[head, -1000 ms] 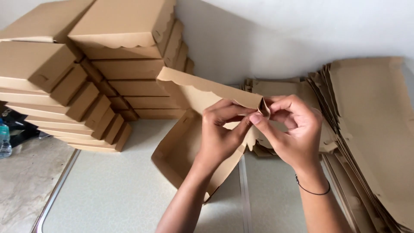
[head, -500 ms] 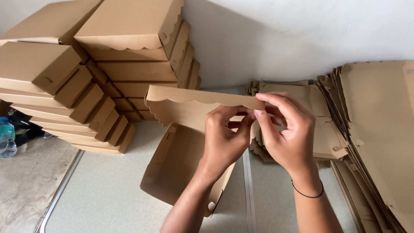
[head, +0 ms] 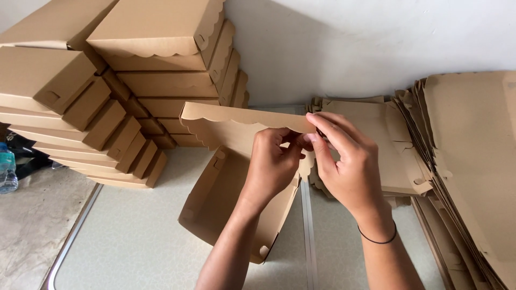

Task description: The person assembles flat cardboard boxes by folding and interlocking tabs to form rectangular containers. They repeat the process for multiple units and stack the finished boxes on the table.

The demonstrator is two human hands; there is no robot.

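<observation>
A half-folded brown cardboard box [head: 220, 188] with a scalloped edge is held up over the pale table [head: 134, 241]. My left hand [head: 274, 164] grips its right side wall, fingers curled around the corner. My right hand [head: 349, 166], with a black band on the wrist, pinches the same corner of the scalloped flap from the right. The fingertips of both hands meet there and hide the corner tab.
Leaning stacks of finished brown boxes [head: 118, 91] fill the left and back against the white wall [head: 365, 48]. Flat unfolded box blanks [head: 462, 161] lie piled at the right. A plastic bottle [head: 7, 169] stands at the far left.
The box has swung round and risen, its scalloped flap now stretching level to the left. Both hands stayed on its right corner and closed tighter together.
</observation>
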